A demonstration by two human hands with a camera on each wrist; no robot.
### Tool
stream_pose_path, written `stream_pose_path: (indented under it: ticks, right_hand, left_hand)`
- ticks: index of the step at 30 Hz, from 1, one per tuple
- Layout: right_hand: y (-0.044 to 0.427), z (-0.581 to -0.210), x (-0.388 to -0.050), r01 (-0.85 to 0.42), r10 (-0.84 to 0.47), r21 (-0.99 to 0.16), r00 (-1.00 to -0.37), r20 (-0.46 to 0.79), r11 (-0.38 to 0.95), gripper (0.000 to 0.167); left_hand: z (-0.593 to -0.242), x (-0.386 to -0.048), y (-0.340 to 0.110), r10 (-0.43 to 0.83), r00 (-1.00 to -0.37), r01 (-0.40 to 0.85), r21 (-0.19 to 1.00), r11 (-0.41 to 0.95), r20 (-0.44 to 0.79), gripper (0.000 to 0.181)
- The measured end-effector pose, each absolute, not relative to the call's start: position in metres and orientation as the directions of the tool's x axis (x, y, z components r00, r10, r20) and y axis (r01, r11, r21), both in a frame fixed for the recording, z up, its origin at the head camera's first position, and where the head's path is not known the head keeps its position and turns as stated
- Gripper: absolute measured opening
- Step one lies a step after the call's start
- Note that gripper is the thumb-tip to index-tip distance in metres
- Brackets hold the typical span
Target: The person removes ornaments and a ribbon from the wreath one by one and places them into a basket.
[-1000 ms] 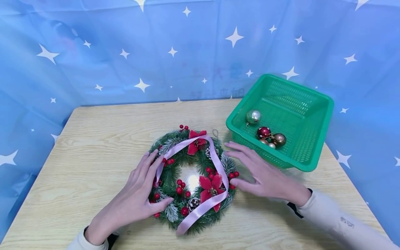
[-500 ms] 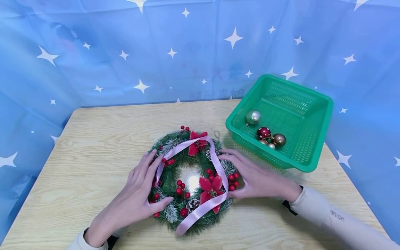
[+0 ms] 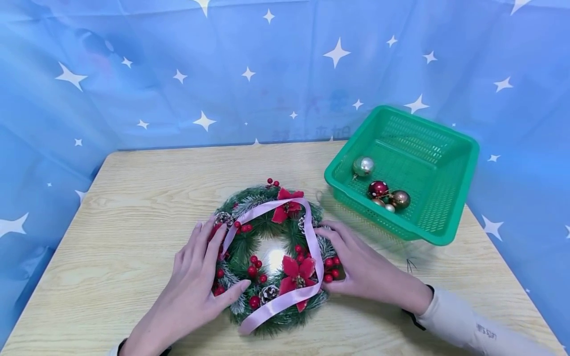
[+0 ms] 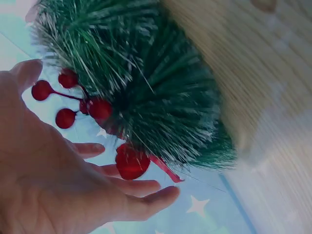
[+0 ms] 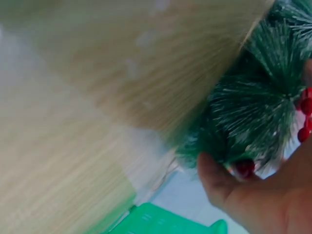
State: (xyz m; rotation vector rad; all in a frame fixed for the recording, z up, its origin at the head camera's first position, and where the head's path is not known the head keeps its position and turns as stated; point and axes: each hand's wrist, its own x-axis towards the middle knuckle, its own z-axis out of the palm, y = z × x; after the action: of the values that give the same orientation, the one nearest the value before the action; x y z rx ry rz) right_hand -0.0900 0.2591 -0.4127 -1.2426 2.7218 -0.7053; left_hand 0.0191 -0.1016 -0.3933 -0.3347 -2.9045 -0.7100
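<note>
A green Christmas wreath (image 3: 265, 227) with red poinsettias (image 3: 298, 275), berries and pinecones lies on the table. Across its top runs a loose pink ribbon (image 3: 278, 302). My right hand (image 3: 365, 272) grips the wreath's right edge, fingertips over the greenery and thumb nearer me. In the right wrist view, part of that hand (image 5: 263, 200) shows against the wreath (image 5: 253, 102). On the other side rests my left hand (image 3: 191, 287), fingers spread and loosely bent along the left edge. The left wrist view shows its fingers beside red berries (image 4: 100, 108), not closed round the wreath.
A green plastic basket (image 3: 416, 136) stands at the back right of the wooden table (image 3: 147, 198). Inside are a silver ball (image 3: 363, 166), a dark red one (image 3: 378, 189), a brown one (image 3: 400, 199) and smaller balls. A blue star-patterned curtain (image 3: 160, 39) hangs behind.
My right hand has closed in on the wreath's right edge. The wreath has turned slightly clockwise, its top shifting right and its bottom left. My left hand has moved slightly left and nearer me.
</note>
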Motion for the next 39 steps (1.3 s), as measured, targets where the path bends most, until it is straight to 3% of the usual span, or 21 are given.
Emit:
stream_pose_path:
  ticks: [9, 17, 22, 27, 39]
  right_hand:
    - [0.256, -0.408, -0.075, -0.673, -0.701, -0.403, -0.706, 0.099, 0.621, 0.113]
    - [0.266, -0.395, -0.080, -0.620, -0.698, -0.512, -0.714, 0.054, 0.594, 0.109]
    - [0.264, -0.393, -0.089, -0.582, -0.639, -0.605, -0.754, 0.151, 0.544, 0.088]
    - [0.256, -0.391, -0.096, -0.606, -0.597, -0.613, -0.760, 0.257, 0.507, 0.060]
    - [0.231, -0.396, -0.110, -0.633, -0.564, -0.611, -0.753, 0.340, 0.476, 0.031]
  left_hand:
    - [-0.398, 0.018, -0.097, 0.195, -0.972, 0.235, 0.482, 0.844, 0.133, 0.116]
    - [-0.401, 0.009, -0.105, 0.253, -0.957, 0.291, 0.499, 0.816, 0.145, 0.117]
    - [-0.402, 0.004, -0.110, 0.275, -0.949, 0.315, 0.504, 0.804, 0.154, 0.119]
    - [-0.402, 0.002, -0.113, 0.279, -0.947, 0.321, 0.509, 0.799, 0.159, 0.122]
    - [-0.402, 0.004, -0.115, 0.251, -0.961, 0.275, 0.524, 0.806, 0.117, 0.125]
